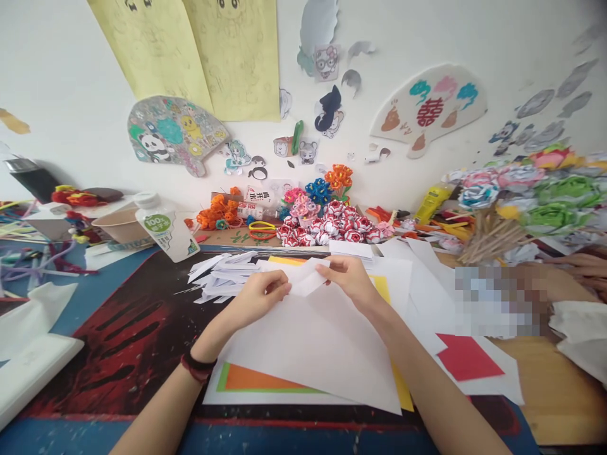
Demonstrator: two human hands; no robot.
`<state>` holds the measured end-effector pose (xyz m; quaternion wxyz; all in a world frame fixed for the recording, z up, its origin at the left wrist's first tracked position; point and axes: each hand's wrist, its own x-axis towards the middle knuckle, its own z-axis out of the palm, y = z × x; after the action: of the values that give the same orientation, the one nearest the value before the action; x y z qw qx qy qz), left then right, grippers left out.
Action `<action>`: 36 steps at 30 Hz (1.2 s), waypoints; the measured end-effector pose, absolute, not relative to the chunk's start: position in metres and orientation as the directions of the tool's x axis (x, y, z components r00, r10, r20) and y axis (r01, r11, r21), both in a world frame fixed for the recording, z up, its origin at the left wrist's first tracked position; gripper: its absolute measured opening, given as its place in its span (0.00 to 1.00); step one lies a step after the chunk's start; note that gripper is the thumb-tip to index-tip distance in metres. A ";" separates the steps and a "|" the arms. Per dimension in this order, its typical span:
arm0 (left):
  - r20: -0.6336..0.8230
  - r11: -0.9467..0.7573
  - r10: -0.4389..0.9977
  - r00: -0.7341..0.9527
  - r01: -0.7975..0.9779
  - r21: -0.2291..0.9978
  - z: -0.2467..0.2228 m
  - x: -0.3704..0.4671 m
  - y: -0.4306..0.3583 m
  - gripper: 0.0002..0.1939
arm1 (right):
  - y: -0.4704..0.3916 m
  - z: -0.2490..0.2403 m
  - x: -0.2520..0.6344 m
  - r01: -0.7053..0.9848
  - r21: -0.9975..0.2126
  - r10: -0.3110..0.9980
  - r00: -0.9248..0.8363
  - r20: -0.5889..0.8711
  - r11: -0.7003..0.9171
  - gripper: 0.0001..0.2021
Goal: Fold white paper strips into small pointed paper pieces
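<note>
the left hand (pixel 260 294) pinches one edge of a small white paper (pixel 307 281), and the right hand (pixel 351 279) grips the opposite side. from where i stand, it's over a large white sheet (pixel 322 351), near a pile of paper strips (pixel 224 278).

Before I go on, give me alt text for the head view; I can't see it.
The left hand and right hand hold a small white paper above a large white sheet. White strips lie on a dark mat beside the left hand, and red-and-white flowers sit behind.
</note>
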<state>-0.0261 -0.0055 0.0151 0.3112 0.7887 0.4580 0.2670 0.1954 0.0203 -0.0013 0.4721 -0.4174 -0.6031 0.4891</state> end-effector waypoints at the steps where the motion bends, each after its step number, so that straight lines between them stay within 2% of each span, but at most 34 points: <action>1: 0.116 -0.375 0.889 0.444 0.559 0.739 0.014 -0.028 -0.003 0.14 | 0.022 -0.005 0.196 0.063 -0.984 0.965 -0.216 0.147 0.164 0.19; 7: 0.197 -0.383 0.909 0.366 0.550 0.742 0.000 -0.029 0.006 0.13 | 0.023 -0.016 0.192 -0.017 -1.000 0.989 -0.149 0.022 0.019 0.22; 10: 0.209 -0.376 0.919 0.335 0.581 0.722 -0.003 -0.029 0.007 0.10 | 0.023 -0.016 0.197 0.045 -0.999 0.981 -0.193 -0.012 -0.004 0.19; 12: 0.182 -0.389 0.909 0.374 0.613 0.688 -0.001 -0.029 0.007 0.08 | 0.025 -0.017 0.203 0.193 -0.981 0.967 -0.253 -0.020 0.030 0.15; 15: 0.083 -0.421 0.872 0.483 0.652 0.631 0.002 -0.030 0.005 0.06 | 0.028 -0.018 0.213 0.423 -0.892 0.909 -0.416 -0.035 0.160 0.11; 17: 0.067 -0.459 0.854 0.515 0.688 0.562 0.004 -0.029 0.003 0.04 | 0.028 -0.019 0.216 0.468 -0.855 0.879 -0.476 -0.030 0.225 0.10; 21: 0.118 -0.498 0.856 0.503 0.745 0.444 0.004 -0.026 0.002 0.03 | 0.023 -0.019 0.214 0.495 -0.812 0.882 -0.468 0.049 0.308 0.08; 24: 0.102 -0.465 0.874 0.475 0.760 0.454 0.001 -0.024 0.002 0.05 | 0.021 -0.020 0.212 0.530 -0.773 0.891 -0.444 0.096 0.348 0.07; 31: 0.065 -0.399 0.901 0.429 0.761 0.512 -0.008 -0.021 0.005 0.01 | 0.022 -0.025 0.212 0.548 -0.790 0.916 -0.399 0.042 0.275 0.10; 36: 0.079 -0.382 0.913 0.401 0.768 0.514 -0.009 -0.021 0.007 0.04 | 0.020 -0.027 0.209 0.561 -0.786 0.940 -0.334 0.073 0.260 0.02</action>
<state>-0.0209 0.0065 -0.0091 0.2032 0.8119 0.5176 0.1779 0.2088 0.0199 -0.0272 0.2796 -0.5049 -0.7430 0.3389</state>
